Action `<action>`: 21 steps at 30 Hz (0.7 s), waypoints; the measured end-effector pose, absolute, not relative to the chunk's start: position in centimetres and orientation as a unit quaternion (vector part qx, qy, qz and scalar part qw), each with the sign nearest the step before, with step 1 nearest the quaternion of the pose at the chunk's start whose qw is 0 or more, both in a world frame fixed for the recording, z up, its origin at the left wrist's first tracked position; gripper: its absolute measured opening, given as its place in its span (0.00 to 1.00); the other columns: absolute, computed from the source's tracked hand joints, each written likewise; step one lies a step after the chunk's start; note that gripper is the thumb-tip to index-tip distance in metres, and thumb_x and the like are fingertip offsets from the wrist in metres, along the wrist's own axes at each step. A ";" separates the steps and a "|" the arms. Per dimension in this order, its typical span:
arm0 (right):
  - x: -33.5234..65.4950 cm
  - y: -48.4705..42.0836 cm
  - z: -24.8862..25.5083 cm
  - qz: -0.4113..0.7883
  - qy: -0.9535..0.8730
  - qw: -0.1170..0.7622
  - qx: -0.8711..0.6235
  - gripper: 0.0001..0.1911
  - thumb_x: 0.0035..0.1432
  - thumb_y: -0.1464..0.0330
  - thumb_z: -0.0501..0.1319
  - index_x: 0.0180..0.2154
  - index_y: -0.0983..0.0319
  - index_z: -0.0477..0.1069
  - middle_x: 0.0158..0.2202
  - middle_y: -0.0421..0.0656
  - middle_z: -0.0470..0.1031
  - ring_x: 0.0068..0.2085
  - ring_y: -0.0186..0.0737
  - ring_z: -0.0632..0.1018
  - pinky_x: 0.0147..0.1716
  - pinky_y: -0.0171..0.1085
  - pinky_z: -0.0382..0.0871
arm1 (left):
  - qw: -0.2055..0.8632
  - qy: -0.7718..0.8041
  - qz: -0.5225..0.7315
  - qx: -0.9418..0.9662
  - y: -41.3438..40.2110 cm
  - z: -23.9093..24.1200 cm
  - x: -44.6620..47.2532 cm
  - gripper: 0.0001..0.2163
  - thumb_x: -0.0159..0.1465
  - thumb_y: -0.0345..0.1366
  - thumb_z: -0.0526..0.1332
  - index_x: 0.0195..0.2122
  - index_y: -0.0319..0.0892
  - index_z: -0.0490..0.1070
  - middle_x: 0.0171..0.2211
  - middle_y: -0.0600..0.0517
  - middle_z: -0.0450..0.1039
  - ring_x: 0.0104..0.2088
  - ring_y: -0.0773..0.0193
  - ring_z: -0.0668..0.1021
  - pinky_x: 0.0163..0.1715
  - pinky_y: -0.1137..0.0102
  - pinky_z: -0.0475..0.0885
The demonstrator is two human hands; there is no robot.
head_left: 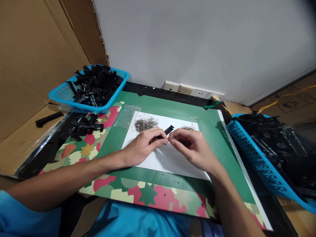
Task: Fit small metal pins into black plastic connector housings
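My left hand is closed around a slim black plastic part, whose far end sticks out up and to the right. My right hand pinches a thin metal pin between thumb and fingertips, close against the left fingertips. Both hands are over a white sheet of paper. Beyond the left hand lies a heap of small metal pieces. A smaller heap of metal pieces is partly hidden behind the right hand.
A blue basket of black plastic parts stands at the back left, with loose black parts before it. Another blue basket with black parts is on the right. Wall sockets line the back. A clear plastic bag lies on the green mat.
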State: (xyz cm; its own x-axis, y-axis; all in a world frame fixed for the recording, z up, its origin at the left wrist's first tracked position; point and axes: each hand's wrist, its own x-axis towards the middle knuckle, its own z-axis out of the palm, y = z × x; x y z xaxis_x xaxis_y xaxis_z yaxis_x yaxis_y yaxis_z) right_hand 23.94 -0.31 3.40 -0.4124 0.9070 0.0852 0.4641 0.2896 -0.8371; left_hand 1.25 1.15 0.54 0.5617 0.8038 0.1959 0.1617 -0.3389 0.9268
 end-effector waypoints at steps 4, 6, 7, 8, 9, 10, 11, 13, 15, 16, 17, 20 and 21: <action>23.8 -0.4 3.4 0.382 -0.746 0.308 -0.449 0.10 0.69 0.62 0.64 0.38 0.62 0.80 0.31 0.42 0.79 0.29 0.35 0.72 0.27 0.34 0.63 | 0.467 0.332 0.337 0.747 1.2 0.6 1.3 0.13 0.76 0.45 0.58 0.40 0.43 0.74 0.37 0.51 0.73 0.39 0.61 0.74 0.40 0.67 0.67; 24.0 -0.2 3.2 0.382 -0.728 0.339 -0.457 0.10 0.66 0.63 0.66 0.37 0.62 0.81 0.31 0.43 0.80 0.29 0.36 0.73 0.27 0.35 0.64 | 0.482 0.339 0.330 0.737 1.1 0.7 1.3 0.14 0.77 0.46 0.56 0.40 0.43 0.73 0.37 0.51 0.73 0.38 0.62 0.73 0.38 0.67 0.66; 24.3 -0.1 3.2 0.378 -0.714 0.357 -0.469 0.09 0.65 0.63 0.67 0.36 0.62 0.81 0.31 0.44 0.80 0.29 0.36 0.74 0.27 0.35 0.65 | 0.493 0.342 0.325 0.731 1.0 0.8 1.3 0.16 0.78 0.47 0.54 0.40 0.43 0.73 0.36 0.52 0.72 0.37 0.62 0.73 0.37 0.68 0.66; 24.6 0.1 3.1 0.370 -0.701 0.370 -0.484 0.09 0.64 0.63 0.68 0.36 0.62 0.82 0.31 0.45 0.81 0.29 0.37 0.75 0.27 0.35 0.66 | 0.502 0.344 0.318 0.727 0.9 0.9 1.3 0.16 0.78 0.48 0.53 0.40 0.43 0.72 0.35 0.52 0.71 0.35 0.63 0.72 0.35 0.68 0.66; 24.9 0.3 3.1 0.360 -0.691 0.376 -0.501 0.09 0.63 0.63 0.68 0.36 0.63 0.82 0.31 0.46 0.81 0.29 0.38 0.76 0.27 0.36 0.66 | 0.509 0.346 0.312 0.724 0.8 1.0 1.3 0.17 0.78 0.49 0.52 0.41 0.43 0.71 0.34 0.53 0.70 0.34 0.64 0.71 0.34 0.68 0.65; 25.2 0.5 3.1 0.351 -0.686 0.372 -0.518 0.09 0.63 0.64 0.68 0.36 0.63 0.83 0.31 0.46 0.81 0.29 0.38 0.76 0.26 0.36 0.67 | 0.511 0.351 0.305 0.723 0.7 1.0 1.3 0.17 0.78 0.50 0.52 0.41 0.43 0.70 0.33 0.54 0.69 0.33 0.64 0.70 0.33 0.69 0.64; 25.5 0.7 3.2 0.345 -0.685 0.357 -0.533 0.10 0.62 0.64 0.68 0.35 0.64 0.83 0.30 0.46 0.81 0.29 0.38 0.76 0.26 0.36 0.66 | 0.507 0.359 0.298 0.725 0.6 0.9 1.3 0.17 0.79 0.50 0.51 0.42 0.44 0.70 0.32 0.54 0.68 0.32 0.64 0.70 0.32 0.68 0.64; 25.8 0.9 3.3 0.341 -0.696 0.309 -0.552 0.11 0.63 0.64 0.67 0.34 0.64 0.83 0.29 0.46 0.81 0.28 0.38 0.75 0.26 0.36 0.65 | 0.485 0.380 0.281 0.736 0.4 0.6 1.4 0.16 0.79 0.50 0.51 0.43 0.45 0.68 0.32 0.55 0.68 0.31 0.65 0.70 0.32 0.68 0.63; 25.8 1.0 3.4 0.332 -0.711 0.266 -0.560 0.12 0.64 0.64 0.65 0.33 0.64 0.83 0.28 0.45 0.80 0.28 0.37 0.74 0.25 0.36 0.64 | 0.454 0.399 0.258 0.754 0.1 0.4 1.5 0.15 0.79 0.49 0.49 0.43 0.46 0.67 0.30 0.56 0.68 0.29 0.64 0.70 0.31 0.68 0.61; 25.6 1.0 3.4 0.323 -0.719 0.250 -0.562 0.12 0.64 0.65 0.64 0.32 0.64 0.83 0.28 0.44 0.79 0.28 0.37 0.73 0.25 0.36 0.63 | 0.439 0.402 0.245 0.765 0.0 0.3 1.5 0.14 0.80 0.48 0.49 0.43 0.46 0.66 0.29 0.56 0.67 0.28 0.64 0.69 0.30 0.68 0.60; 25.4 1.0 3.4 0.314 -0.727 0.236 -0.563 0.12 0.64 0.65 0.63 0.32 0.64 0.83 0.27 0.44 0.79 0.27 0.36 0.73 0.26 0.36 0.63 | 0.426 0.401 0.234 0.777 -0.1 0.3 1.5 0.13 0.80 0.47 0.49 0.43 0.46 0.66 0.28 0.56 0.67 0.27 0.64 0.69 0.29 0.68 0.59; 24.7 0.9 3.3 0.288 -0.744 0.202 -0.569 0.11 0.63 0.68 0.63 0.32 0.64 0.83 0.25 0.42 0.76 0.26 0.35 0.70 0.26 0.36 0.60 | 0.396 0.392 0.204 0.805 -0.5 0.5 1.6 0.11 0.79 0.44 0.50 0.44 0.47 0.66 0.27 0.57 0.66 0.26 0.64 0.69 0.28 0.68 0.57; 24.5 0.9 3.2 0.282 -0.748 0.194 -0.569 0.10 0.63 0.69 0.63 0.32 0.64 0.82 0.24 0.42 0.76 0.26 0.34 0.70 0.26 0.36 0.60 | 0.390 0.393 0.196 0.809 -0.7 0.7 1.6 0.10 0.79 0.43 0.50 0.43 0.47 0.65 0.27 0.57 0.66 0.26 0.64 0.69 0.28 0.68 0.56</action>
